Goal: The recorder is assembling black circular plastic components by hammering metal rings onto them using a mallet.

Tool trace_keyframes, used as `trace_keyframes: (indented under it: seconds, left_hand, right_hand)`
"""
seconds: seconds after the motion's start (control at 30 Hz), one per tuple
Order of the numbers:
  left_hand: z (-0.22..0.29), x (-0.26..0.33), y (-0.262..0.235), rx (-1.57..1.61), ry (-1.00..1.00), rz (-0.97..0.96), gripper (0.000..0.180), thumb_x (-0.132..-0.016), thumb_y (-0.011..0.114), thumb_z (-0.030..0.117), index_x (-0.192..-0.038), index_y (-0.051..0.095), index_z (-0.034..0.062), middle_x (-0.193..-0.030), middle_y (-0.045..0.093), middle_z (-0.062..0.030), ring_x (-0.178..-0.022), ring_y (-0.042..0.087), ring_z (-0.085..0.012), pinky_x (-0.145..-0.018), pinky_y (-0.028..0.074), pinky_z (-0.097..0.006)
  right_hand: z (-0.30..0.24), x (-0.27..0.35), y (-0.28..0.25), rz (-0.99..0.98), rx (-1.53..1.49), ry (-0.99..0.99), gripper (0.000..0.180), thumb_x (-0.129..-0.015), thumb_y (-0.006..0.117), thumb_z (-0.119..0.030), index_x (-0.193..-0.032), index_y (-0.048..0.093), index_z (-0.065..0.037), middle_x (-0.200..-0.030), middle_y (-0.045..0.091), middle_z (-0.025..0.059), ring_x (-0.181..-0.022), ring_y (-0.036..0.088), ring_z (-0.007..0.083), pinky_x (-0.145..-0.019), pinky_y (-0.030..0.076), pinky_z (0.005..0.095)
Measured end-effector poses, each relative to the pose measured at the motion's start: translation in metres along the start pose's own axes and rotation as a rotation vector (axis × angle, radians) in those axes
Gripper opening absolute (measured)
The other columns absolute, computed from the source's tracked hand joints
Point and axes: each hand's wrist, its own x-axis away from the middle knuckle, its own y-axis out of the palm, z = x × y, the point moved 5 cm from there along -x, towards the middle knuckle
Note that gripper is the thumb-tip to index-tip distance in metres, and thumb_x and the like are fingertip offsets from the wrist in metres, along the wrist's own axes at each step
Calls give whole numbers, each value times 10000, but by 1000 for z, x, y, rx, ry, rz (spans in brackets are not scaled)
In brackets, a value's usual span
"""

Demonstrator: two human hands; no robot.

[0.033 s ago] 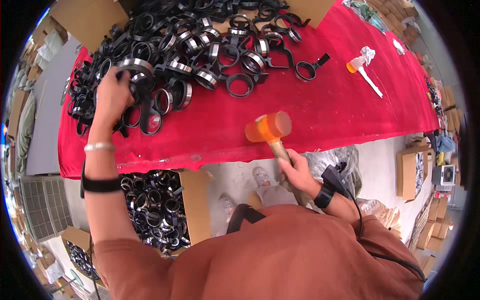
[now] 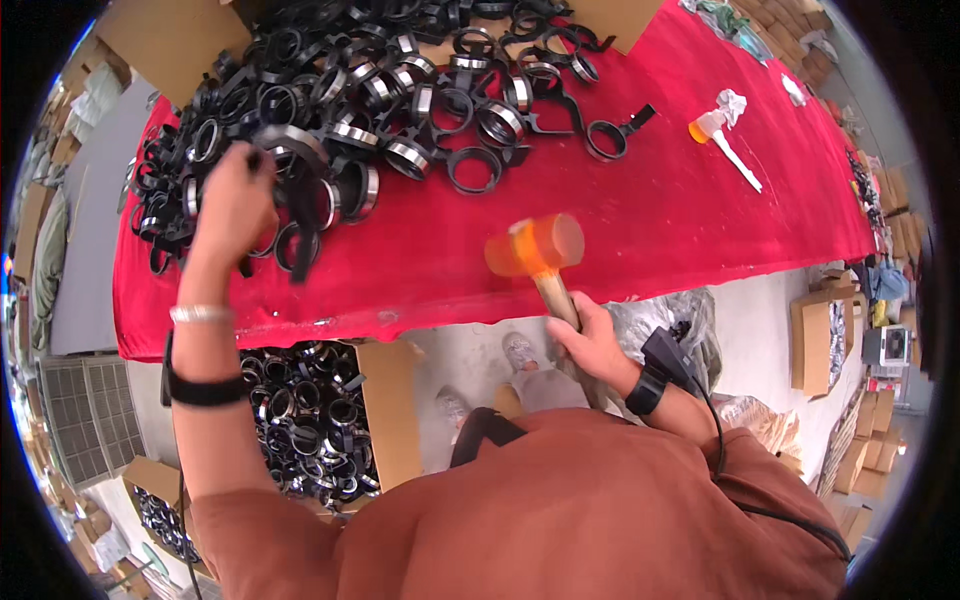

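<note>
At the pile
Left hand gripped a ring, right hand a mallet in front — best kept clear.

Upper left: left fingers and ring part motion-blurred; ring pile cut off by top edge. Centre: mallet head blurred, handle partly behind right fingers.

The mallet has a glossy, translucent orange head, plastic-looking, and a smooth wooden handle. The rings seem satin black plastic, with bands of bright polished metal. Matt red cloth covers the worktop, rumpled along its near edge; below that are a matt cardboard box and crinkled, shiny plastic sheeting.
</note>
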Motion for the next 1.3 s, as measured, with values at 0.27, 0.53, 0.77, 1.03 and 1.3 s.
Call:
trace_keyframes:
  seconds: [0.27,0.53,0.77,1.03,1.3]
  left_hand:
    - [25,132,137,-364,166,-181,229,-845,501,104,-979,416,-61,-782,608,-232,-702,636,-350,-618,502,-437]
    - [-33,215,159,1415,-775,-503,701,-926,250,590,-1063,538,-34,-810,568,-100,-718,567,-250,-849,473,-407]
    - [-62,211,174,1694,-473,-341,411,-923,485,411,-905,544,5,-668,463,-33,-666,481,-202,-703,429,-380]
    - [-115,175,197,546,-285,-62,369,-925,490,381,-861,528,20,-772,555,-55,-742,505,-132,-713,408,-276]
    - [-124,172,203,1021,-496,34,353,-922,502,370,-888,550,22,-684,540,-22,-636,491,-103,-604,386,-255]
  right_hand:
    - [-84,-27,58,-60,-19,-283,492,-682,773,-106,-1071,488,-8,-785,549,21,-585,521,60,-481,430,211]
    - [-63,-14,74,-384,-285,-101,477,-727,698,-10,-1143,464,0,-817,592,25,-544,539,62,-465,427,204]
    - [-75,-12,60,-204,80,-405,350,-812,668,-138,-1087,511,12,-828,580,31,-621,526,56,-523,436,209]
    - [-7,-5,37,-27,31,-231,331,-861,601,-248,-1067,556,7,-686,532,15,-613,514,76,-544,435,253]
    - [-7,1,31,-79,285,-172,434,-904,559,-200,-1296,454,-46,-753,523,-14,-625,486,46,-566,435,215]
